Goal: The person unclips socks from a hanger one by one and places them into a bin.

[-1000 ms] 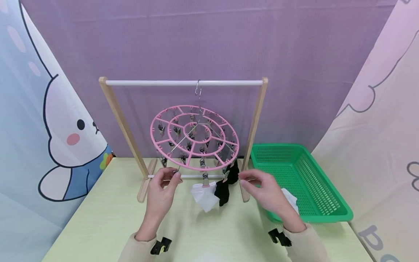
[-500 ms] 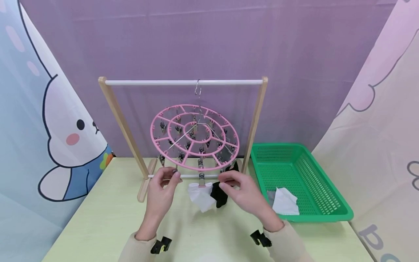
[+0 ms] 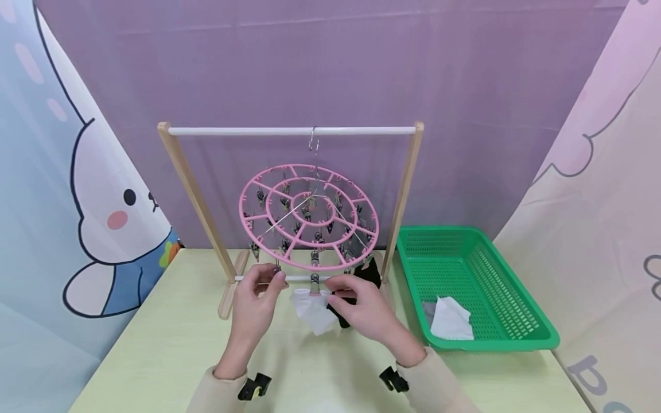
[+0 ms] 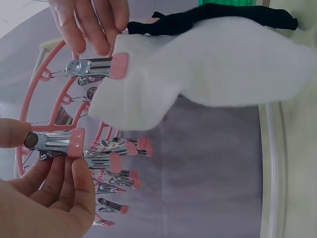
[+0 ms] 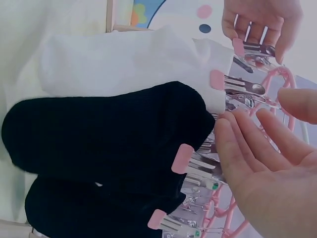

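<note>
Right hand (image 3: 364,307) has been travelling leftward since the earlier frame, leaving its spot beside the right upright and now hovering just right of a white fabric sock (image 3: 313,312). I am also noticing that sock shifting slightly left, while the left hand (image 3: 258,295) is keeping its place.

From my remote post, I am seeing the left hand pinching a silver metal clip with pink tips (image 4: 54,142), thumb on one side and curled fingers on the other. My right hand is holding its fingers fairly straight, with the thumb standing apart and nothing between them; whether the fingertips are touching the sock, I cannot tell.

White fabric is hanging from a second silver pink-tipped clip (image 5: 242,87), at the near edge of a round pink plastic hanger (image 3: 377,222). Just to its right, two black fabric socks (image 5: 109,131) are hanging from clips of their own, partly hidden behind my right hand in the head view. Other metal clips (image 3: 255,250) are dangling below the hanger.

Above, a metal hook is suspending the hanger from a white horizontal bar (image 3: 242,131) between two pale wooden uprights (image 3: 406,178). On the right, a green perforated plastic basket (image 3: 518,284) is resting on the pale yellow table (image 3: 170,344), with a white cloth (image 3: 451,319) and a grey cloth (image 3: 429,311) lying at its near left.
</note>
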